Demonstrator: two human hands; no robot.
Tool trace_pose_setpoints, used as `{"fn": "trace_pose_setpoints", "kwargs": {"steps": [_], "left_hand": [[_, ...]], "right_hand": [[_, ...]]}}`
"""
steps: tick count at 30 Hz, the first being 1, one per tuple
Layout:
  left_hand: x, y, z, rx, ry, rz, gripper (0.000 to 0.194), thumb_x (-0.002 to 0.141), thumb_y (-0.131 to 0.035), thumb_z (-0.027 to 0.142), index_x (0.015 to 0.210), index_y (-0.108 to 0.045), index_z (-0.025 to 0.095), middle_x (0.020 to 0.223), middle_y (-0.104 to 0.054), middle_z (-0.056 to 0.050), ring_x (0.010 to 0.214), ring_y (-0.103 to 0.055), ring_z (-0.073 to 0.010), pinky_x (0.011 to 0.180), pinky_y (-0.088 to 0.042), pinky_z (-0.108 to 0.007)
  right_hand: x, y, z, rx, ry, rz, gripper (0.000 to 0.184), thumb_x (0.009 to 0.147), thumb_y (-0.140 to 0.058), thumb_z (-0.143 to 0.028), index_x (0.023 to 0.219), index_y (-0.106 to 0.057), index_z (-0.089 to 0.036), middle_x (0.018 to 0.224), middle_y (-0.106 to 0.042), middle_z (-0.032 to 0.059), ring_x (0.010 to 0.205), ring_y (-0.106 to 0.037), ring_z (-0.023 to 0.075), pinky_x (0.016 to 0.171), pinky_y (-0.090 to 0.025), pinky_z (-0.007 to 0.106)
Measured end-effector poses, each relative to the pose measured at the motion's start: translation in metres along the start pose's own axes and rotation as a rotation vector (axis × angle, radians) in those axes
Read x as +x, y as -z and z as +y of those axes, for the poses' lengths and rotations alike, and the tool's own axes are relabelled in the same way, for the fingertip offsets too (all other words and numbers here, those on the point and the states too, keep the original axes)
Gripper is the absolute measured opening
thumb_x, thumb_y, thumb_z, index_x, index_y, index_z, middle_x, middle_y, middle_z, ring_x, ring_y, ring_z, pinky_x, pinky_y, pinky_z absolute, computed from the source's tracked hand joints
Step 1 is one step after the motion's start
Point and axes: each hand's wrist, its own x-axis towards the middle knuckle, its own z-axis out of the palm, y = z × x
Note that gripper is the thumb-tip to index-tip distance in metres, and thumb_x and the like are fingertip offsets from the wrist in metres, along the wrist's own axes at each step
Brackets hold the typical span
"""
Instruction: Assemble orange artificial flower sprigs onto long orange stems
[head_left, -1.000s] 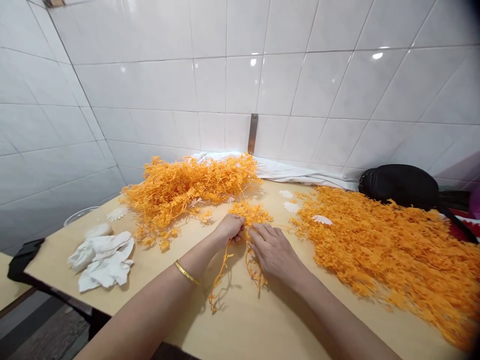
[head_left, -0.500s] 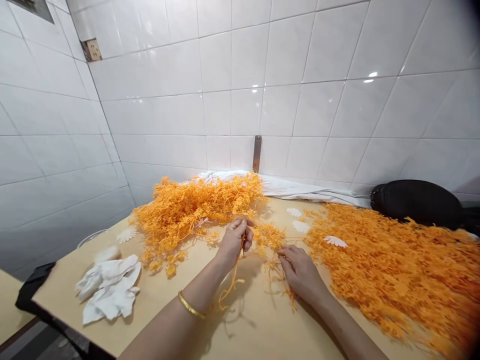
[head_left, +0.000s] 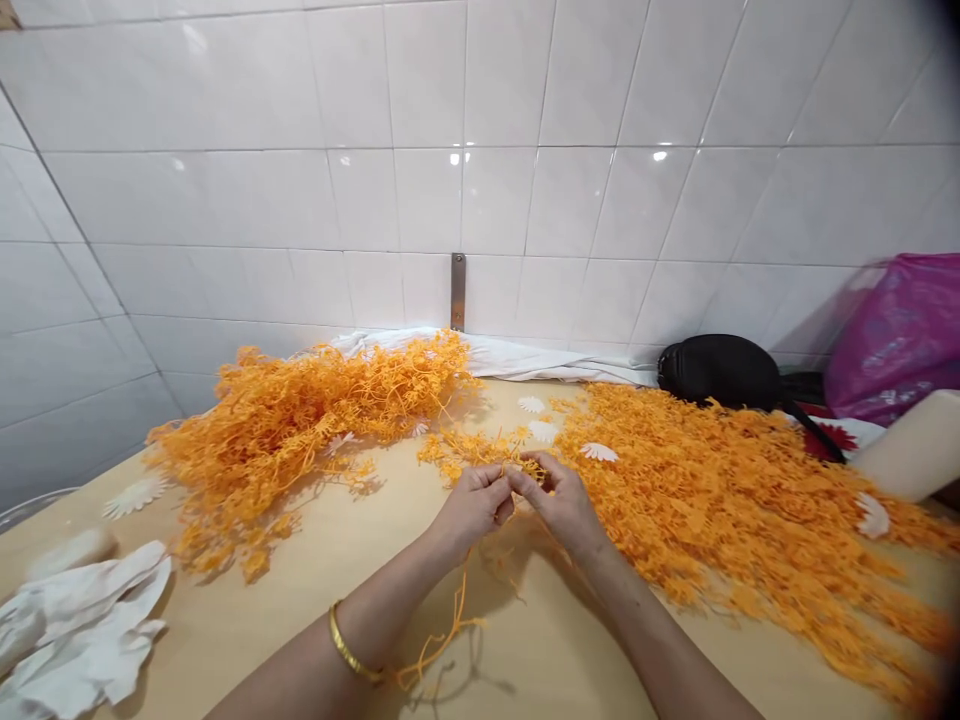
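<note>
My left hand (head_left: 480,505), with a gold bangle on its wrist, is closed in a pinch around thin orange artificial flower sprigs (head_left: 472,455). Their bare stems (head_left: 450,635) hang below it over the table. My right hand (head_left: 559,500) meets it, thumb and fingers pinching at the same sprigs, and the two sets of fingertips touch. Exactly where the stems cross is hidden by the fingers. On the left lies a tall heap of orange sprigs (head_left: 300,410); a wider, flatter spread of orange sprigs (head_left: 697,490) covers the right side.
White petal shapes (head_left: 600,452) lie about the table (head_left: 360,570). Crumpled white cloth (head_left: 90,630) rests at the left. Along the tiled wall run a white cloth (head_left: 540,360), a black pouch (head_left: 720,370) and a purple bag (head_left: 900,340). A metal bracket (head_left: 458,292) stands mid-wall.
The view has turned to the right, bringing the purple bag into sight. My right hand has come in from beside the loose sprigs to meet my left hand.
</note>
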Motion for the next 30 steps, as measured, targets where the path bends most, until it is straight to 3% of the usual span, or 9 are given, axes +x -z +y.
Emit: {"fn": "trace_pose_setpoints", "kwargs": {"steps": [3,8,12,14,16,19,21,26,30], "left_hand": [[-0.001,-0.005,-0.002,-0.017,-0.019,-0.002,0.032,0.071,-0.052,0.043,0.059,-0.045,0.014,0.038,-0.028,0.009,0.036,-0.018,-0.0026,0.039,-0.011,-0.020],[-0.004,-0.015,-0.007,-0.201,-0.017,-0.012,0.034,0.071,-0.052,0.047,0.061,-0.045,0.015,0.038,-0.023,0.010,0.034,-0.013,-0.0020,0.038,-0.008,-0.021],[-0.012,-0.016,-0.008,-0.286,-0.005,-0.057,0.031,0.071,-0.052,0.045,0.071,-0.050,0.014,0.039,-0.022,0.010,0.035,-0.013,-0.0024,0.038,-0.008,-0.020],[-0.014,-0.014,-0.007,-0.238,0.024,-0.054,0.033,0.072,-0.051,0.046,0.072,-0.051,0.013,0.040,-0.021,0.010,0.035,-0.012,-0.0023,0.038,-0.008,-0.020],[-0.014,-0.012,-0.006,-0.160,0.050,-0.022,0.037,0.073,-0.048,0.050,0.072,-0.051,0.013,0.039,-0.021,0.010,0.035,-0.012,-0.0026,0.037,-0.008,-0.020],[-0.011,-0.011,-0.005,-0.061,0.035,0.020,0.041,0.073,-0.045,0.052,0.076,-0.053,0.012,0.038,-0.023,0.010,0.035,-0.014,-0.0032,0.038,-0.010,-0.021],[-0.010,-0.010,-0.006,-0.032,0.015,0.034,0.040,0.073,-0.047,0.051,0.077,-0.053,0.012,0.038,-0.024,0.010,0.036,-0.015,-0.0031,0.038,-0.010,-0.020],[-0.011,-0.004,-0.011,0.005,0.015,0.063,0.032,0.075,-0.046,0.044,0.067,-0.050,0.013,0.038,-0.027,0.009,0.034,-0.019,-0.0031,0.038,-0.013,-0.020],[-0.009,-0.001,-0.014,0.017,0.029,0.053,0.028,0.075,-0.046,0.039,0.065,-0.050,0.013,0.041,-0.033,0.007,0.033,-0.023,-0.0031,0.037,-0.015,-0.020]], "right_hand": [[-0.002,-0.008,0.000,0.106,0.005,-0.048,0.030,0.075,-0.051,-0.042,0.059,-0.051,-0.017,0.055,-0.047,-0.0021,0.054,-0.044,0.0109,0.052,-0.034,0.023],[-0.001,-0.018,0.003,0.417,-0.089,0.124,0.038,0.075,-0.050,-0.045,0.049,-0.043,-0.017,0.045,-0.038,-0.0055,0.045,-0.037,0.0075,0.048,-0.032,0.022],[0.011,0.002,0.007,0.746,-0.329,0.420,0.034,0.065,-0.058,-0.047,0.053,-0.045,-0.019,0.040,-0.036,-0.0082,0.038,-0.036,0.0067,0.045,-0.036,0.023],[0.015,0.015,0.007,0.756,-0.374,0.503,0.030,0.062,-0.061,-0.044,0.056,-0.048,-0.018,0.040,-0.040,-0.0075,0.040,-0.042,0.0076,0.049,-0.040,0.024],[0.015,0.023,0.006,0.639,-0.331,0.520,0.024,0.063,-0.060,-0.040,0.064,-0.055,-0.016,0.045,-0.048,-0.0049,0.046,-0.049,0.0091,0.053,-0.041,0.024],[0.013,0.023,0.002,0.479,-0.249,0.514,0.024,0.063,-0.058,-0.029,0.084,-0.058,-0.016,0.057,-0.055,-0.0037,0.049,-0.051,0.0082,0.054,-0.040,0.023],[0.011,0.020,0.000,0.503,-0.252,0.473,0.028,0.061,-0.059,-0.024,0.088,-0.058,-0.018,0.062,-0.055,-0.0044,0.048,-0.049,0.0063,0.052,-0.038,0.022],[0.009,0.018,-0.006,0.730,-0.365,0.235,0.025,0.056,-0.065,-0.027,0.078,-0.057,-0.018,0.066,-0.050,-0.0039,0.046,-0.042,0.0044,0.041,-0.030,0.019],[0.005,0.012,-0.008,0.695,-0.444,0.032,0.030,0.059,-0.067,-0.037,0.079,-0.055,-0.018,0.061,-0.046,-0.0056,0.042,-0.036,0.0032,0.038,-0.022,0.017]]}}
